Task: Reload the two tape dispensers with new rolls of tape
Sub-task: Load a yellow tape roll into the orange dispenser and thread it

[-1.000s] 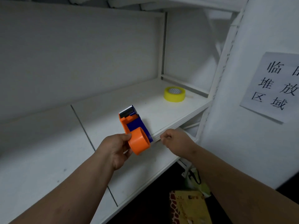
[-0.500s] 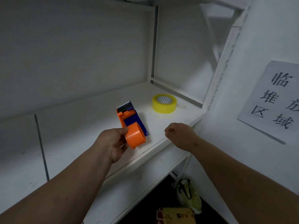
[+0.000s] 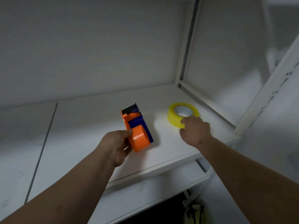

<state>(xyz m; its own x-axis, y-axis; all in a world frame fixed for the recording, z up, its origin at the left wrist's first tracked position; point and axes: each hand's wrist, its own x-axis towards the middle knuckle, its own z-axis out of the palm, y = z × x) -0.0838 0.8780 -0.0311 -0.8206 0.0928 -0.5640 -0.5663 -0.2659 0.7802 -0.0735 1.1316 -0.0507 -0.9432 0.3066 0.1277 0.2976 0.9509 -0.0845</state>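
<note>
An orange and blue tape dispenser (image 3: 136,126) rests on the white shelf (image 3: 80,123), its metal blade end pointing away from me. My left hand (image 3: 115,145) grips its round orange hub end. To the right lies a yellow tape roll (image 3: 175,116), flat on the shelf, with a white patterned core. My right hand (image 3: 195,129) is at the roll's near edge, thumb and fingers touching its rim. Whether the roll is gripped is unclear. Only one dispenser is in view.
The shelf ends at a white upright post (image 3: 265,88) on the right and a back wall behind. A lower shelf (image 3: 145,193) juts out beneath. A yellow-green bag (image 3: 195,212) lies on the dark floor below.
My right hand has moved forward from the shelf's front edge to the yellow tape roll. The view has moved closer to the shelf. My left hand still holds the dispenser.
</note>
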